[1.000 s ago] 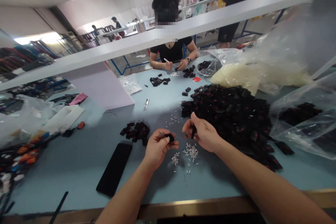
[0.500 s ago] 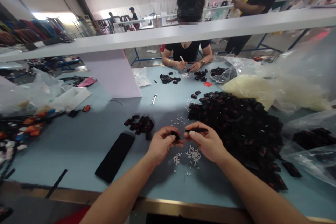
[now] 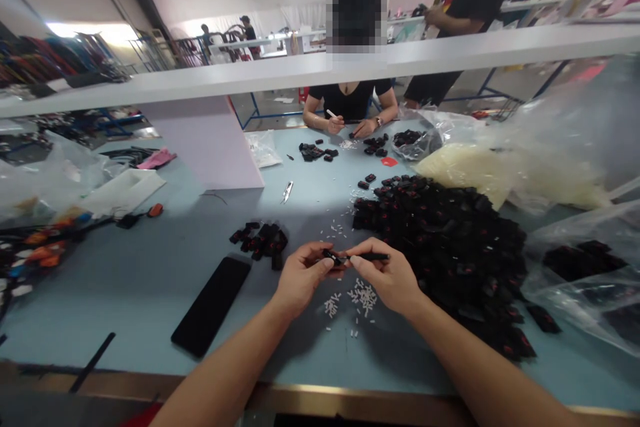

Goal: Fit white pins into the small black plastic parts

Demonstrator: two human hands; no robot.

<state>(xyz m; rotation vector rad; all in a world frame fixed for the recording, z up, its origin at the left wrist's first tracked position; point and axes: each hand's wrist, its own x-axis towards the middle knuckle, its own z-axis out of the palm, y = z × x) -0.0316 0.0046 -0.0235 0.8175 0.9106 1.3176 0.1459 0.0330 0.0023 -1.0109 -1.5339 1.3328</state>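
Between the thumb and fingers of my left hand [image 3: 300, 278] is a small black plastic piece [image 3: 331, 256], tilted, its exact kind unclear. My right hand [image 3: 395, 278] pinches a slim black pen-like tool [image 3: 374, 256]; its tip points left and meets or nearly meets the piece. Small white pegs [image 3: 363, 296] lie scattered on the table just below my hands. To the left is a small group of black plastic pieces [image 3: 260, 239]. Beside my right hand spreads a large heap of similar black pieces [image 3: 445, 233], some with red marks.
A black phone [image 3: 212, 305] lies left of my forearm. Thread snips [image 3: 287, 192] rest farther back. Plastic bags [image 3: 575, 280] flank the heap at right. A white shelf [image 3: 300, 70] crosses above the table [image 3: 125, 280]. A person [image 3: 350, 103] works opposite, holding a white pen-like tool.
My right hand has brought the tool's tip leftward to the black piece, closing the small gap between them. The piece is turned more level in my left hand. The whole view has shifted slightly.
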